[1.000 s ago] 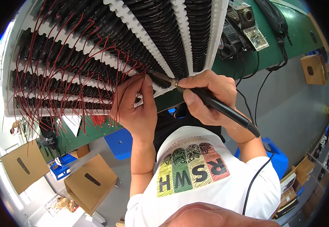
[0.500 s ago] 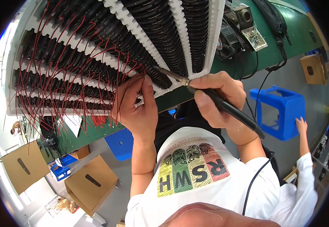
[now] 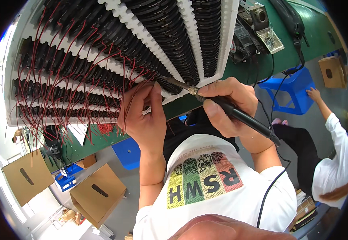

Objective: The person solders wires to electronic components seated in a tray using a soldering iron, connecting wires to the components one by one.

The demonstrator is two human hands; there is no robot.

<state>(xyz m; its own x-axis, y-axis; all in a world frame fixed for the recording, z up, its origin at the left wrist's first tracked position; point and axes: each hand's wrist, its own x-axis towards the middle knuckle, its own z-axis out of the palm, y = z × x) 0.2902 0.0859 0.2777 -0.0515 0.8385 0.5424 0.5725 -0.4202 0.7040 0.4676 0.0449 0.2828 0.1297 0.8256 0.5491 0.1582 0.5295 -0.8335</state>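
Note:
My right hand (image 3: 227, 105) grips a black soldering iron (image 3: 238, 115) like a pen, its metal tip (image 3: 173, 81) pointing left at the edge of a white slotted tray (image 3: 150, 30) filled with rows of black round parts. My left hand (image 3: 142, 118) pinches a thin red wire (image 3: 132, 86) between thumb and fingers just below the tip. Many red wires (image 3: 62, 80) hang from the black parts across the tray. The iron's black cord (image 3: 268, 192) runs down past my white shirt.
The tray lies on a green workbench (image 3: 298, 44) with a small metal device and cables at the back right. Another person in white (image 3: 336, 160) reaches for a blue stool (image 3: 292, 94). Cardboard boxes (image 3: 98, 194) and a blue bin stand on the floor at left.
The soldering iron tip has shifted a little along the tray edge. A person in white has come in at the right, and the blue stool has moved up toward the bench.

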